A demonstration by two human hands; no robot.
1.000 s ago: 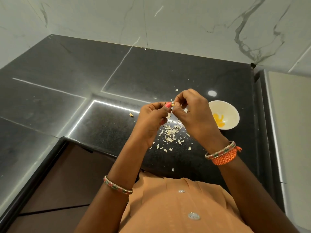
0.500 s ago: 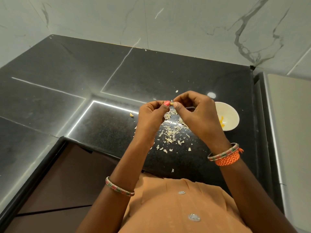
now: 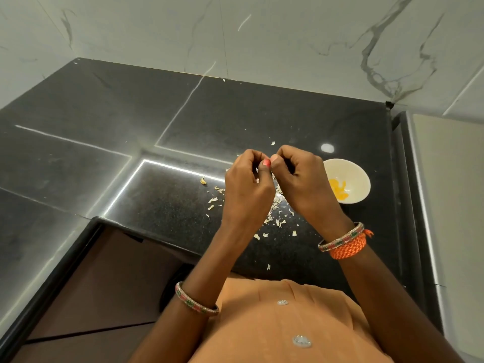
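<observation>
Both hands were found raised together above a black speckled stone countertop point(image 3: 170, 205). The left hand point(image 3: 246, 189) and the right hand point(image 3: 301, 179) were held with fingers curled inward, and the two thumb tips were pressed against each other at the top. A small item was taken to be pinched between them; it was covered by the thumbs and could not be identified. A pink-painted nail was noted on the left thumb.

Pale, papery flakes point(image 3: 280, 221) were scattered on the countertop directly under and around the hands, with a few lying nearer the counter's front edge. A round white bowl point(image 3: 353, 174) was set just beside the right hand, on its right, and yellow pieces point(image 3: 339, 189) were seen lying inside it.

A beaded bangle point(image 3: 196, 302) was worn on the left wrist. A like bangle and an orange braided thread band point(image 3: 348, 247) were worn on the right wrist. A white, grey-veined marble wall point(image 3: 262, 35) was recorded behind the countertop.
</observation>
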